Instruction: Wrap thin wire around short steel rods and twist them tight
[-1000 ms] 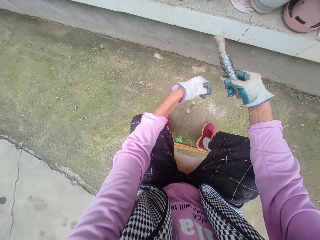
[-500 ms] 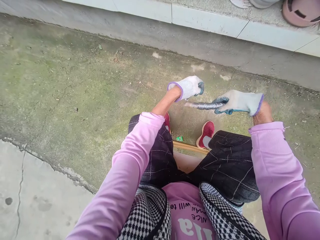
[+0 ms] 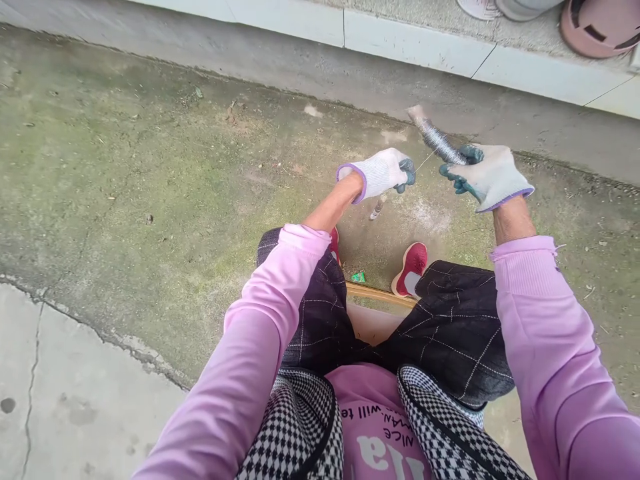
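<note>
My right hand (image 3: 487,175), in a white glove with blue-grey coated fingers, grips a stick wound with shiny silvery wire or thread (image 3: 440,142). The stick tilts up and to the left, its bare pale end farthest from me. A thin strand runs from the winding to my left hand (image 3: 387,173), gloved alike, whose fingers are curled and pinched together. Just below that hand shows a small pale rod-like piece (image 3: 378,207); whether it hangs from the hand or lies on the ground I cannot tell.
Mossy concrete ground (image 3: 175,173) spreads around my red shoes (image 3: 411,267). A small green scrap (image 3: 358,277) lies between my feet. Ahead runs a raised, white-tiled ledge (image 3: 415,43) with a pink shoe-like item (image 3: 595,30) and other footwear on it.
My right hand has moved up and swung the wound stick from nearly level to tilted, its free end now away from me. My left hand has barely shifted. The small rod-like piece now shows.
</note>
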{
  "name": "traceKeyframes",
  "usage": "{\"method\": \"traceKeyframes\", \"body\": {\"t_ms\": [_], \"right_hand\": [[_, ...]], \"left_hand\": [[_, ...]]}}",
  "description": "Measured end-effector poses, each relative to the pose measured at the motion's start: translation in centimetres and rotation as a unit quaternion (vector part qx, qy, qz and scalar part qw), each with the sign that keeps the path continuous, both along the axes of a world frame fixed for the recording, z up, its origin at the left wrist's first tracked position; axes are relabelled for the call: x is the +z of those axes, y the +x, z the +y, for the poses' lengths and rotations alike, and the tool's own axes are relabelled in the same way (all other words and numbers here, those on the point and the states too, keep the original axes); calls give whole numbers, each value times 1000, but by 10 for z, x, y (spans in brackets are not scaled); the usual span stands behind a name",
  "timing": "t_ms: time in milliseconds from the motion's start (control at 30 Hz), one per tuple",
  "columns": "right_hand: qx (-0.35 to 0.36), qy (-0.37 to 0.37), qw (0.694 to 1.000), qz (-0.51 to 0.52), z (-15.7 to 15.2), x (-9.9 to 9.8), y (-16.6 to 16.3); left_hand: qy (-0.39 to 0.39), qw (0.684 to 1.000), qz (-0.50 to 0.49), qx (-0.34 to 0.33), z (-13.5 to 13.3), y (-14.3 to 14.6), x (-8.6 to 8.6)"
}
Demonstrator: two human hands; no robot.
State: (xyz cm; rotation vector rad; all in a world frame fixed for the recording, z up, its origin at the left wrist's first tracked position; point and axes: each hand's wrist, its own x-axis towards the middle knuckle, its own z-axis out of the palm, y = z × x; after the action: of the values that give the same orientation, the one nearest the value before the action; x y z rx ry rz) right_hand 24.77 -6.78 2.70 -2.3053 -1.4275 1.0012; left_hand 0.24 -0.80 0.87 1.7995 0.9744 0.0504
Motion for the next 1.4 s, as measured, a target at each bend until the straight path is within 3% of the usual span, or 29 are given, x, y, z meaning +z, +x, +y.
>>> {"method": "traceKeyframes", "body": {"t_ms": [100, 200, 333, 533, 733, 867, 933, 1100, 1400], "right_hand": [[-51, 42, 992, 105, -2, 0, -6], [-78, 80, 964, 243, -7, 4, -5], [28, 24, 956, 292, -19, 16, 3], [200, -154, 938, 236, -24, 12, 18], [296, -206, 929, 77, -18, -2, 17], [295, -198, 927, -117, -11, -1, 3], [283, -179, 928, -165, -7, 0, -1], [266, -158, 929, -203, 0, 2, 2], [274, -211, 918, -194, 1, 0, 6]], "left_hand": [[3, 1000, -5, -19, 0, 0, 0], [13, 999, 6, -41, 1, 0, 1], [38, 998, 27, -49, 2, -2, 2], [13, 997, 39, -60, 3, -8, 1], [54, 994, 73, -55, -1, -5, 11], [64, 990, 109, -68, -8, 0, 15], [71, 989, 112, -66, -8, 2, 13], [89, 991, 101, -23, -1, 4, 3], [138, 985, 104, -8, -3, 4, -10]]}}
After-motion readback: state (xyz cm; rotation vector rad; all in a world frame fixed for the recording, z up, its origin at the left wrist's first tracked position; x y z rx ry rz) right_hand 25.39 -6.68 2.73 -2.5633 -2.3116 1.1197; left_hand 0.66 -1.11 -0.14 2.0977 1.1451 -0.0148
